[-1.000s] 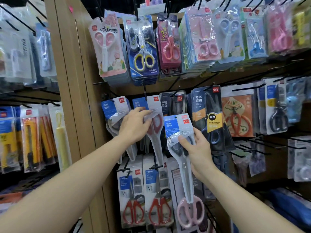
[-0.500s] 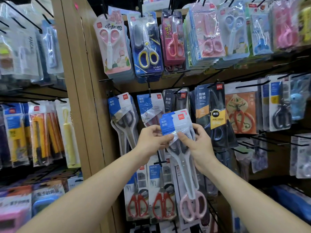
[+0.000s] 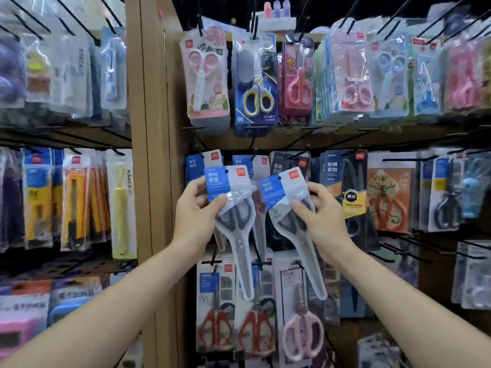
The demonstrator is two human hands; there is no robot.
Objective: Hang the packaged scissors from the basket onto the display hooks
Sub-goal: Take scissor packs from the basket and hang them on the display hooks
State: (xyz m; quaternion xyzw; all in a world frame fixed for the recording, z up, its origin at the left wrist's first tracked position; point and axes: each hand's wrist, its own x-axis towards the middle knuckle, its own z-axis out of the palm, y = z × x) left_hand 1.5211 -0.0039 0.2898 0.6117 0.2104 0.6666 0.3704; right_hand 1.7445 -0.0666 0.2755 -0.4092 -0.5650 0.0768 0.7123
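I hold two packs of grey-handled scissors with blue and white header cards in front of the display. My left hand (image 3: pixel 195 211) pinches the left pack (image 3: pixel 233 229) near its header, thumb in front. My right hand (image 3: pixel 322 216) pinches the right pack (image 3: pixel 289 227) the same way, and this pack tilts to the left. Both packs hang blade-down, apart from each other. Behind them, matching blue-headed packs (image 3: pixel 196 160) hang on black hooks (image 3: pixel 253 152) in the middle row. The basket is out of view.
A wooden upright (image 3: pixel 148 155) divides the rack. Above hang children's scissors (image 3: pixel 204 75); below hang red-handled scissors (image 3: pixel 215 328) and a pink-handled pair (image 3: pixel 303 333). Black-packaged scissors (image 3: pixel 342 187) sit to the right. Cutters (image 3: pixel 77 197) fill the left bay. Bare hooks (image 3: pixel 409 160) stick out on the right.
My left hand left the hanging packs, came to the pack in my right hand, and now holds a second pack of its own. The two packs have separated side by side.
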